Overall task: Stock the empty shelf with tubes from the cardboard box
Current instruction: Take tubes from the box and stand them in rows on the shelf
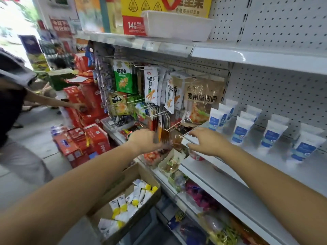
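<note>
An open cardboard box on the floor at the bottom centre holds several white tubes with yellow caps. Several white-and-blue tubes stand in rows at the back of the white shelf on the right. My left hand reaches into the hanging snack packets left of the shelf, and its fingers close round a few of them. My right hand hovers at the shelf's left end with fingers spread, its forefinger by a peg hook. Neither hand holds a tube.
Peg hooks with snack bags fill the bay left of the shelf. A white plastic bin sits on the upper shelf. Red cartons are stacked on the floor to the left, where another person reaches. Lower shelves hold packaged goods.
</note>
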